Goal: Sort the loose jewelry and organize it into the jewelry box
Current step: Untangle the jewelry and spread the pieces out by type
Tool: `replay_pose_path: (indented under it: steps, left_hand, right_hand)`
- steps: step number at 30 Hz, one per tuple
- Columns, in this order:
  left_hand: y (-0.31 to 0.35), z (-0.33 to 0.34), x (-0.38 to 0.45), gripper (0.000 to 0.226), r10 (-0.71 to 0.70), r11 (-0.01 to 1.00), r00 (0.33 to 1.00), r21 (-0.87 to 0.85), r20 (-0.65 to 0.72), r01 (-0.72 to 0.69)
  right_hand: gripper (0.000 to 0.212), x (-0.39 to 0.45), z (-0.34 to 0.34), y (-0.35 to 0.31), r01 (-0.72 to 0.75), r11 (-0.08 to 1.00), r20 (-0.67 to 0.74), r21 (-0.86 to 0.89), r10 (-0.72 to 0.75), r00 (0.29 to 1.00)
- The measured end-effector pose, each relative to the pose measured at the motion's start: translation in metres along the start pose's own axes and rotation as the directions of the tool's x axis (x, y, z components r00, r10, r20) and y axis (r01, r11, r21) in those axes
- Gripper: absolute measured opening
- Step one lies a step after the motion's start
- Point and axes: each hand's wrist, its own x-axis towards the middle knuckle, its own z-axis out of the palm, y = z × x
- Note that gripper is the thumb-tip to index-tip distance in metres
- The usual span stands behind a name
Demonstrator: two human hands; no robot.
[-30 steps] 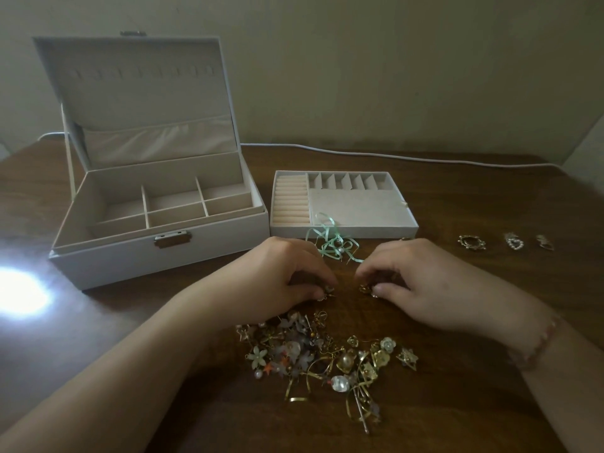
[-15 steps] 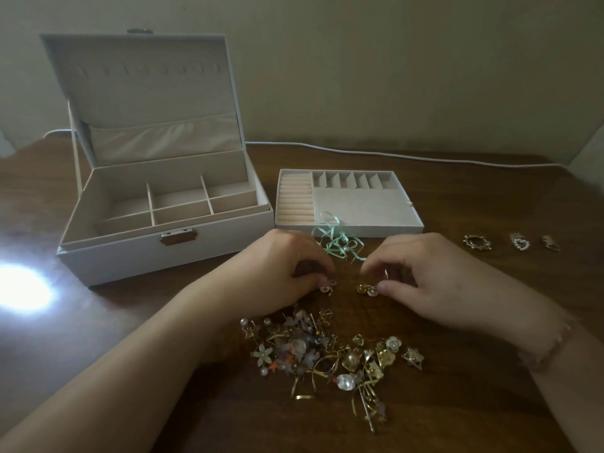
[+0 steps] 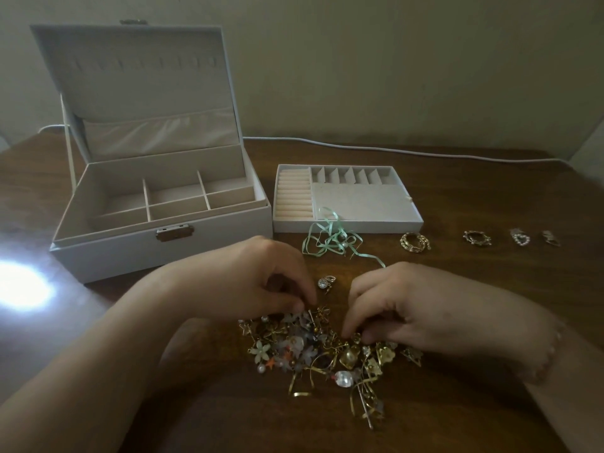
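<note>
- Both hands work at the far edge of the tangled heap of loose gold, pearl and flower-shaped jewelry (image 3: 322,351) on the dark wooden table (image 3: 474,322).
- My left hand (image 3: 258,282) has its fingers curled down, with thumb and fingertips pinching at pieces on the heap's upper left edge; which piece I hold I cannot tell.
- My right hand (image 3: 411,308) is curled the same way, its fingertips pinched into the heap's upper right part.
- Between my hands, just beyond the heap, lies a small round crystal earring pair (image 3: 326,282), apart from both.
- Farther back, a mint-green ribbon tangle with small beads (image 3: 330,243) lies against the front of the removable white tray with ring rolls and small slots (image 3: 346,223).
- Left of that tray stands the white jewelry box (image 3: 157,246), its lid upright and its divided compartments showing.
- Right of the ribbon, a row sits sorted on the table: a gold chain-link hoop (image 3: 414,243), a gold twisted ring piece (image 3: 476,238), a pearl-set heart piece (image 3: 520,237) and a small pale piece (image 3: 551,238).
- A white cable (image 3: 425,153) runs along the table's back edge.
</note>
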Motion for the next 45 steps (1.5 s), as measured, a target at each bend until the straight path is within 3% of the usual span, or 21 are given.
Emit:
replay_pose_path:
  steps: [9,15,24,31,39,45]
  left_hand:
    - [-0.003,-0.001,-0.001,0.015,-0.007,0.999,1.0,-0.044,0.018,0.008]
    - [-0.003,-0.004,-0.005,0.016,-0.032,0.997,0.997,-0.067,0.071,0.037]
    - [-0.012,-0.018,-0.015,0.023,-0.066,0.996,0.998,-0.052,-0.007,0.066]
    - [-0.002,-0.005,-0.006,0.02,-0.042,0.998,0.998,-0.036,0.052,0.044]
    - [-0.003,-0.007,-0.007,0.009,-0.054,0.995,0.993,-0.082,0.1,0.063]
    - [-0.005,-0.01,-0.011,0.012,-0.066,0.994,0.99,-0.077,0.123,0.076]
  right_hand:
    - [0.013,-0.006,-0.006,0.006,-0.045,0.998,0.0,-0.045,0.045,0.999]
    - [0.005,-0.015,-0.016,0.007,-0.093,0.99,0.03,0.102,0.09,0.995]
    - [0.041,-0.014,-0.014,0.008,-0.072,0.987,-0.081,0.142,0.084,0.993]
    - [0.012,-0.012,-0.013,0.013,-0.045,0.996,-0.06,0.081,0.05,0.997]
    - [0.014,-0.009,-0.008,0.008,0.035,0.993,-0.033,0.113,-0.032,0.999]
    - [0.013,-0.012,-0.009,0.005,0.0,0.997,0.119,0.08,-0.01,0.993]
